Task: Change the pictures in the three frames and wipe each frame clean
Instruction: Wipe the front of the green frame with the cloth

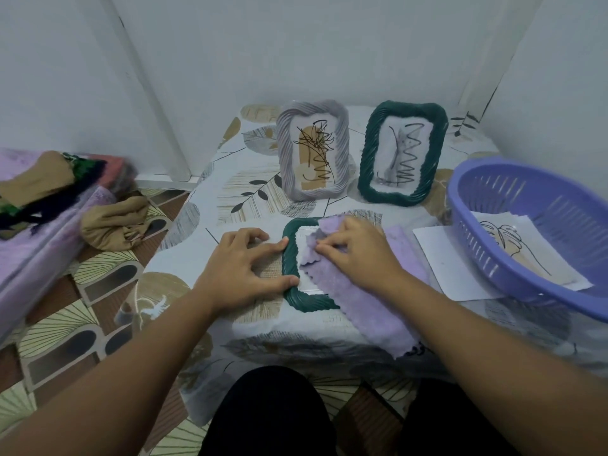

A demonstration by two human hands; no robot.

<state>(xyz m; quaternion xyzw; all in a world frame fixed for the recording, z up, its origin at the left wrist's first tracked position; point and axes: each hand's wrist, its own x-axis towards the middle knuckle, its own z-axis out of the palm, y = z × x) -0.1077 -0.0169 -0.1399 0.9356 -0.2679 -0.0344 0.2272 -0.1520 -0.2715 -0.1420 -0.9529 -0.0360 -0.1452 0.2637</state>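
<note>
White walls behind, with a small table (210, 199) under a leaf-print cover.

Near the front edge, in the middle: a dark green frame (291, 268) lying flat. Over its right part: a purple cloth (358, 301), with one end hanging past the front edge.

Left hand (245, 264) flat on the table just left of the flat frame, fingers spread and straight, thumb and pointer tip touching the frame's left side. Right hand (357, 255) on top of the cloth, fingers curled and pinching the cloth, pressing it onto the frame.

Toward the back edge: two more frames standing up, leaning back a little. Grey frame (312, 149) on the left, with a line drawing on a tan shape inside. Second green frame (403, 153) just beside it on the right, with a squiggly line drawing inside.

At the right edge: a purple basket (526, 238) with slots, tilted. Inside the basket: a paper picture of a leaf (506, 245). Under the basket, poking out on the left: a white sheet (441, 258).

On the patterned floor, left of the table: a tan bundle of cloth (115, 222). Further left: a pile of clothes (42, 185) on something purple.
</note>
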